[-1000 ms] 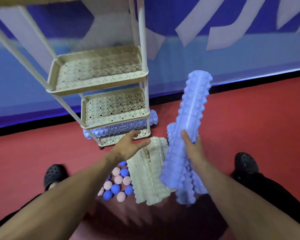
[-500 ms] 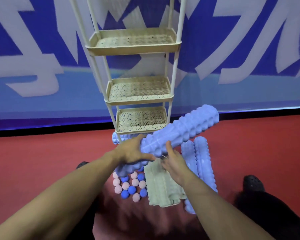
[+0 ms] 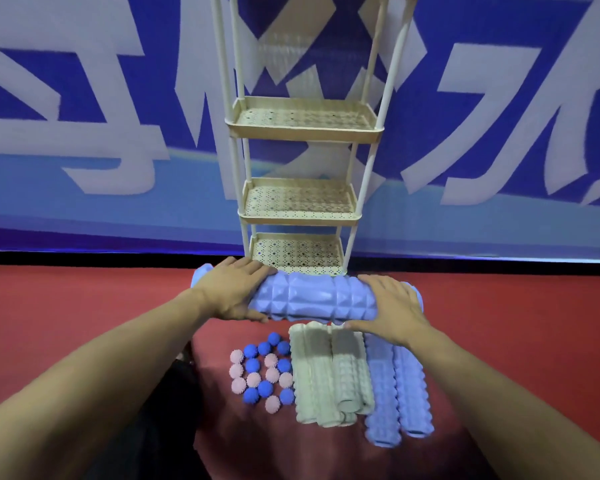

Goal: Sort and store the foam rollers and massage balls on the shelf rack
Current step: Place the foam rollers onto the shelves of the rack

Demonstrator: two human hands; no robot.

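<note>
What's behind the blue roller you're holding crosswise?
Behind the held blue roller, gripped by the left hand and right hand, stands the shelf rack. Another blue roller's end peeks out left; the rest is covered.

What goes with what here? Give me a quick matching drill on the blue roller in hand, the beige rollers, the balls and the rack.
Things:
1. held roller
2. beige rollers
3. balls
4. rack

Places:
A. on the floor, leftmost of the pile
B. standing against the wall
C. gripped at both ends by left hand and right hand
D. on the floor between balls and blue rollers

Pairs: 1-C, 2-D, 3-A, 4-B
</note>
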